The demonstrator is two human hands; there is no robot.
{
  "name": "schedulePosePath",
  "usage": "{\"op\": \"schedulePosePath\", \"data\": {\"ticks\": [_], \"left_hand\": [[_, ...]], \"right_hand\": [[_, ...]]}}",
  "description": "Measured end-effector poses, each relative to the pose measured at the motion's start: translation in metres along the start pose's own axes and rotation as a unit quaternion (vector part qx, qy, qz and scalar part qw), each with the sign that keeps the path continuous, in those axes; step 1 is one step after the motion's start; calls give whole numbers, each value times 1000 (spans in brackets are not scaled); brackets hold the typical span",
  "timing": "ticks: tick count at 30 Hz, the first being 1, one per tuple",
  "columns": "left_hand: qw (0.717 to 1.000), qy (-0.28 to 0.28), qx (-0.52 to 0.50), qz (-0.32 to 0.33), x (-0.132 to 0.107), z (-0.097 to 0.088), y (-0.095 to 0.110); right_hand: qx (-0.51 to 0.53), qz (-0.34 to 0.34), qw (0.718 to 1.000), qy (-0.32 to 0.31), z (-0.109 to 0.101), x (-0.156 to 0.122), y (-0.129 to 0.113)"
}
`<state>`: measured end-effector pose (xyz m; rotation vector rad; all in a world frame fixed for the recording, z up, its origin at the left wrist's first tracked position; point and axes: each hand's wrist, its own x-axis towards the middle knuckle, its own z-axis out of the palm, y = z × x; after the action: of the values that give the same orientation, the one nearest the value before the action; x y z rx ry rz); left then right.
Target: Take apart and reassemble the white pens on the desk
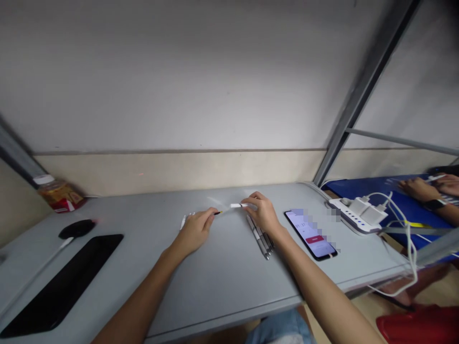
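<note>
Over the middle of the grey desk, my left hand (197, 228) is closed on a thin pen piece (218, 212) with a dark shaft and a yellowish tip pointing right. Facing it across a small gap, a white pen part (236, 205) with a dark stripe, perhaps a cap, is pinched in my right hand (263, 212). The two pieces are apart. Several grey-and-white pens (261, 241) lie side by side beneath my right wrist, partly covered by it. White pen pieces (183, 222) stick out behind my left hand, mostly hidden.
A lit phone (311, 234) and a power strip (355, 215) with plugs and white cables sit to the right. At left are a bottle (59, 193), a black round object (77, 229) and a black slab (64, 284). Another person's hands (419, 191) are at the blue table.
</note>
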<state>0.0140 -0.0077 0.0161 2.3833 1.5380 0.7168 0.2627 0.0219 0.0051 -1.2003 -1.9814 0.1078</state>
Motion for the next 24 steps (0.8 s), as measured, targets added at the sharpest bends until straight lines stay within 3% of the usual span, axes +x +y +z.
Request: {"op": "schedulePosePath", "data": {"ticks": [6,18,20,24], "left_hand": [[1000,-6,29,8,-1,1,3],[999,-29,29,33,-4,8,6],[998,-25,27,43,-4,7,5],[997,-14,19,67,-5,4,9]], "right_hand": [[11,-28,1000,-2,6,1,3],[66,-91,991,-71,12,-4,-21],[109,-81,988,-75,9,-3,-25],[193,1,976,-103,2,-1,-31]]}}
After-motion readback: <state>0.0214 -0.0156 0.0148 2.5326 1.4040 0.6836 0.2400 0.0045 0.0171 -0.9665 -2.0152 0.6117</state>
